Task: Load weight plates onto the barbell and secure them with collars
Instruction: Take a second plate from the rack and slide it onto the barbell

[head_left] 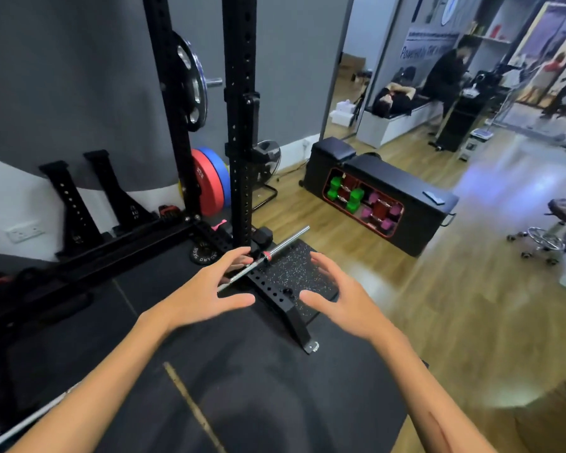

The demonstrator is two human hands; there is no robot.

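The bare chrome barbell (276, 247) lay low across the speckled mat, its sleeve seemingly unloaded, while red and blue weight plates (209, 181) leaned upright behind the rack.

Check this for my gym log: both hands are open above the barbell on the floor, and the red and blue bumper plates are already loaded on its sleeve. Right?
Not quite. The head view shows the red bumper plate and blue bumper plate stored low on the rack, not on the barbell, whose sleeve is bare. The rest holds: left hand and right hand are open above the barbell.
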